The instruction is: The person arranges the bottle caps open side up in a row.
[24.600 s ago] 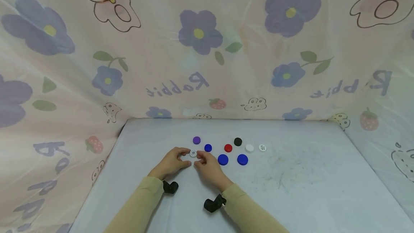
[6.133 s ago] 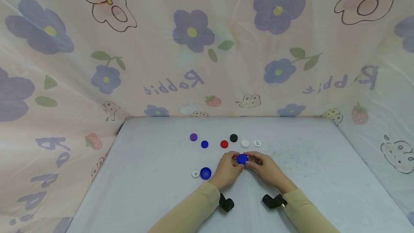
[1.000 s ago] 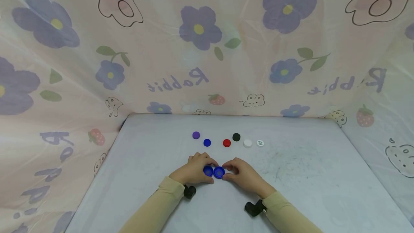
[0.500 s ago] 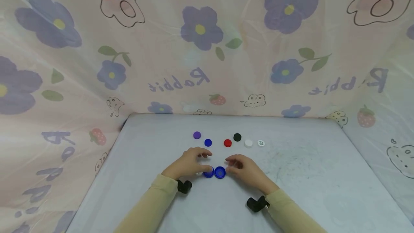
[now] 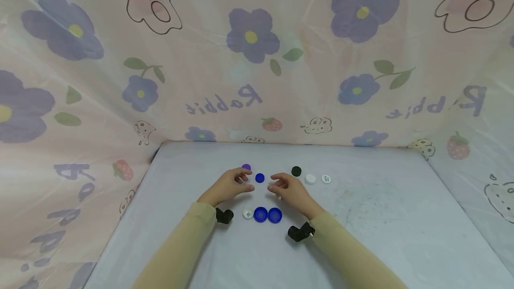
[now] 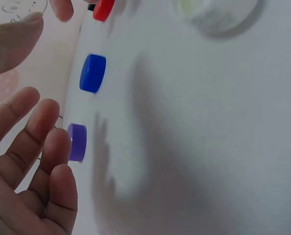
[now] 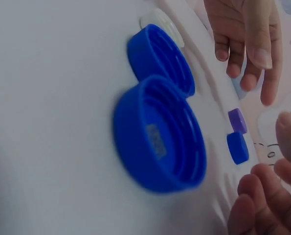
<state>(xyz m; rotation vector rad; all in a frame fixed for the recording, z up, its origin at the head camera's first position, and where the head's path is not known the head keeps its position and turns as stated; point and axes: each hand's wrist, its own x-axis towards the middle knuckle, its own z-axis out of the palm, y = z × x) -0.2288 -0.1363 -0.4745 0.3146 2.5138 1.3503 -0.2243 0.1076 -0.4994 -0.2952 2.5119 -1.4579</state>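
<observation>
Both hands hover, holding nothing, on either side of a small blue bottle cap [image 5: 259, 178]. My left hand [image 5: 229, 186] has its fingers loosely bent, and a purple cap [image 5: 246, 167] shows just behind its fingertips. Across the gap, my right hand [image 5: 295, 193] faces it with relaxed fingers and hides the red cap [image 6: 103, 9], which appears in the left wrist view. Nearer the person, two larger blue caps [image 5: 260, 214] [image 7: 157, 134] lie hollow side up, side by side. A white cap [image 5: 248, 214] sits at the left end of that row.
Right of the hands, a black cap [image 5: 296, 171], a plain white cap [image 5: 310, 179] and a white cap with markings [image 5: 326, 179] lie on the pale table [image 5: 381, 235]. A printed curtain [image 5: 305, 92] stands along the table's back and sides.
Both hands have let go of the large blue caps and moved away from the person, to the small blue cap. Earlier, those caps were gripped one by one and moved beside the white cap.
</observation>
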